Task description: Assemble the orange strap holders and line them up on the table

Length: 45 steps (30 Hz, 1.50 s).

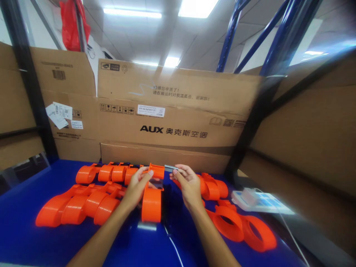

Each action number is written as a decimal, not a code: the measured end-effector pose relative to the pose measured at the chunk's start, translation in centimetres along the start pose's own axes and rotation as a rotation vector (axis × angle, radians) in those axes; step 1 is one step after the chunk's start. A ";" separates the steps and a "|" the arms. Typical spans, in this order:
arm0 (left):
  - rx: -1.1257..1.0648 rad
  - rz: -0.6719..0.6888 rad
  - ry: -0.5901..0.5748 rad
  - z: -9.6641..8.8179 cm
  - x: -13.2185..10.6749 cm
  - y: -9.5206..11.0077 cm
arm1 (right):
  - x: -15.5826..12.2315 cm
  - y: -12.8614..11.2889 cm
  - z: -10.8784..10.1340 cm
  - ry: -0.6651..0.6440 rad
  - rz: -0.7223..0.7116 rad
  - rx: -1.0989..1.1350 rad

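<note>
My left hand (139, 183) is closed on an orange plastic part (157, 171), thumb on its near side. Pinched between the fingers of my right hand (189, 183) is a small grey metal-looking strip (170, 168), level with the part's right end. I cannot tell whether strip and part touch. Directly below hangs or stands an orange ring (151, 205); whether it joins the held part is unclear. Under that ring a silvery plate (147, 226) shows, and a dark object behind it is mostly hidden.
Rows of orange ring parts (73, 209) lie on the left of the blue tabletop (91, 246). More orange rings (258, 233) lie on the right, near a white power strip (261, 202). A white cable (175, 246) runs toward me. Cardboard (167, 146) walls the back.
</note>
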State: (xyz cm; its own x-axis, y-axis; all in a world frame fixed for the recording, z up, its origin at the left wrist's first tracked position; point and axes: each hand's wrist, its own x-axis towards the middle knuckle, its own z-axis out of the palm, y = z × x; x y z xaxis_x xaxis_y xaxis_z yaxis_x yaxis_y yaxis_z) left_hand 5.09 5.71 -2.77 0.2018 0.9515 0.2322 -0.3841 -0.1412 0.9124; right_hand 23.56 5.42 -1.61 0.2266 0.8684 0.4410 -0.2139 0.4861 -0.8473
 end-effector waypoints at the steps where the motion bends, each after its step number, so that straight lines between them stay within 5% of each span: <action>1: -0.003 0.001 0.003 0.0 0.0 0.0 | 0.0 0.0 -0.1 0.004 0.001 0.007; 25: 0.122 -0.006 -0.047 -0.2 0.3 -0.2 | -0.2 0.5 0.2 -0.065 -0.012 -0.142; 32: 0.086 0.019 0.025 -0.2 0.2 0.2 | -0.1 0.2 -0.2 0.057 -0.054 -0.252; 45: 0.088 0.041 0.052 -0.1 0.1 0.3 | -0.9 0.0 0.3 -0.126 -0.138 -0.361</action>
State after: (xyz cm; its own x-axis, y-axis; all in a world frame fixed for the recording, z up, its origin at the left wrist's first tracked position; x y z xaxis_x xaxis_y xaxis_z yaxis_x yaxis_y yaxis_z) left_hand 4.85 5.83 -2.48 0.1396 0.9571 0.2541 -0.3095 -0.2016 0.9293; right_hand 23.03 4.61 -1.89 0.1072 0.8133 0.5719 0.1628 0.5531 -0.8170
